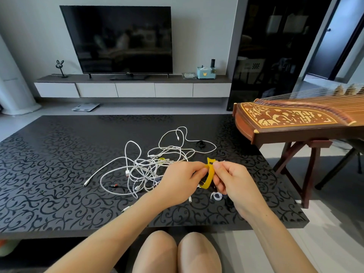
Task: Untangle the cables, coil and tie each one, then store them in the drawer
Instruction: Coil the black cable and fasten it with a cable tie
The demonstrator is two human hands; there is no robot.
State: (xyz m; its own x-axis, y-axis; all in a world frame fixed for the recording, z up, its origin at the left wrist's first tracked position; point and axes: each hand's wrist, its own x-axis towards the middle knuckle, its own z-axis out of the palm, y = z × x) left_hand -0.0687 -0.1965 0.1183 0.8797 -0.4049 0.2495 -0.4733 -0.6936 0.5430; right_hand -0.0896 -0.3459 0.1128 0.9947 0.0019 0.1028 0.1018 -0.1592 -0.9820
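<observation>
A tangle of white cables (151,164) lies in the middle of the black patterned table (59,174). Just right of it, above the table, my left hand (183,180) and my right hand (232,180) both pinch a yellow strap tie (209,174), which curves down between my fingertips. A white tie (216,196) lies on the table under my right hand, a black tie (201,143) sits behind the tangle, and another yellow tie (162,159) peeks out among the cables. A white drawer unit (136,90) hangs under the television across the room.
A wooden zither (295,119) on a stand overhangs the table's right side. A television (120,38) stands on the far shelf with a blue box (205,72). A scale (85,107) lies on the floor. My knees (177,251) are at the table's front edge.
</observation>
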